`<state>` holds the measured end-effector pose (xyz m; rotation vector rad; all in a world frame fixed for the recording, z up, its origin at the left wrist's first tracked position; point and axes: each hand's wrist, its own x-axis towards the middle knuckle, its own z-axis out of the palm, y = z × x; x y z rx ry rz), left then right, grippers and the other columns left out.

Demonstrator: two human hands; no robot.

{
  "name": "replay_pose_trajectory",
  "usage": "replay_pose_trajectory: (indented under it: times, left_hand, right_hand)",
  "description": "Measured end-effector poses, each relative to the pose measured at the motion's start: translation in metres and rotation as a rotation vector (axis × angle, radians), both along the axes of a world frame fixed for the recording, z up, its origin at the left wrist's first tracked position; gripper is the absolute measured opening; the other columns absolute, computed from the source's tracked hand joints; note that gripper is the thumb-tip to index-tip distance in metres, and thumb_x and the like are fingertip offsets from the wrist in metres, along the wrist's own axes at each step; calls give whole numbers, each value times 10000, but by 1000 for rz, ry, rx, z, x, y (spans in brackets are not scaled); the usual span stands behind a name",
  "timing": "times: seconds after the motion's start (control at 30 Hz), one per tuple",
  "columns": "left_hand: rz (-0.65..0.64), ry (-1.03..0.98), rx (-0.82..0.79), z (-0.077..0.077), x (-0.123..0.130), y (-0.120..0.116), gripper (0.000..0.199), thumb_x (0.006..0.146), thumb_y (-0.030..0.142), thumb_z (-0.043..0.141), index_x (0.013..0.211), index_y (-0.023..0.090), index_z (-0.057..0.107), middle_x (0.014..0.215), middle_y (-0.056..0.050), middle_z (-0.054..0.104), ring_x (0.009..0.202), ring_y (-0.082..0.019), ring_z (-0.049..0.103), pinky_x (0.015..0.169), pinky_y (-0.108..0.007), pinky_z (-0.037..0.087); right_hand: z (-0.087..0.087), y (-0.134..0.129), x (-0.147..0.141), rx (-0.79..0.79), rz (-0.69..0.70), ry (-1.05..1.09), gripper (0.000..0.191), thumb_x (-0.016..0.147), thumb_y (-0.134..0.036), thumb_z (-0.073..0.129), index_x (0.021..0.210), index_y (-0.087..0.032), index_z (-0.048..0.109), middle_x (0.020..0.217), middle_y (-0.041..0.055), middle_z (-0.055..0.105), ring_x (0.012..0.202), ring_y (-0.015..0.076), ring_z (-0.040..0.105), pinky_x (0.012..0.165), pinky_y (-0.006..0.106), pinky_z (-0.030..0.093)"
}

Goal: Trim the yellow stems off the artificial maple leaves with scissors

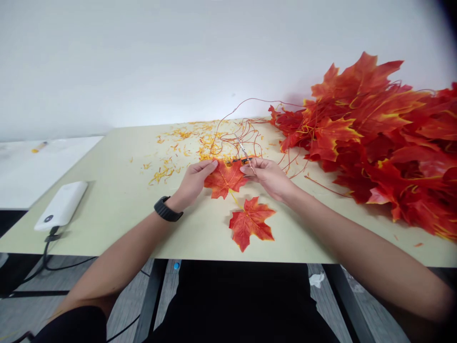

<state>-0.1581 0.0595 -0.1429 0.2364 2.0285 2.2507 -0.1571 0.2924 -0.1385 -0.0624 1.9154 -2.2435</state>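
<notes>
Between my two hands is a red-orange artificial maple leaf (227,178), held just above the table. My left hand (194,183) pinches its left edge between thumb and fingers. The leaf's right edge is at the fingertips of my right hand (269,177), which also holds a thin, pointed silver tool (243,149) slanting up to the left; its exact kind is unclear. Just below, a second maple leaf (252,223) lies on the table, joined by a yellowish stem. Behind the held leaf, a black and orange object (246,159) is partly hidden.
A large heap of red maple leaves (389,143) fills the right side, with loose red strings (250,133) trailing left. Yellow-orange scraps (182,136) litter the back of the pale table (117,205). A white power bank (62,205) with a black cable is at the left.
</notes>
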Motion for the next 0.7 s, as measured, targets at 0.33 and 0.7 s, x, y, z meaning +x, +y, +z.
replay_pose_trajectory:
  times: [0.33, 0.7]
  left_hand:
    - [-41, -262, 194, 4, -12, -13, 571, 924, 709, 644, 1014, 163, 784, 890, -107, 795, 736, -189, 726, 685, -307, 601]
    - [7, -144, 34, 3, -2, -3, 368, 775, 447, 923, 921, 141, 779, 947, -69, 785, 790, -122, 700, 761, -256, 579]
  right_hand:
    - [0, 3, -2, 0, -102, 2, 570, 523, -392, 975, 698, -208, 465, 780, -9, 599, 787, 148, 602, 747, 304, 512]
    - [-1, 5, -7, -13, -239, 38, 487, 586, -352, 913, 702, -210, 462, 809, 2, 584, 819, 150, 600, 750, 301, 559]
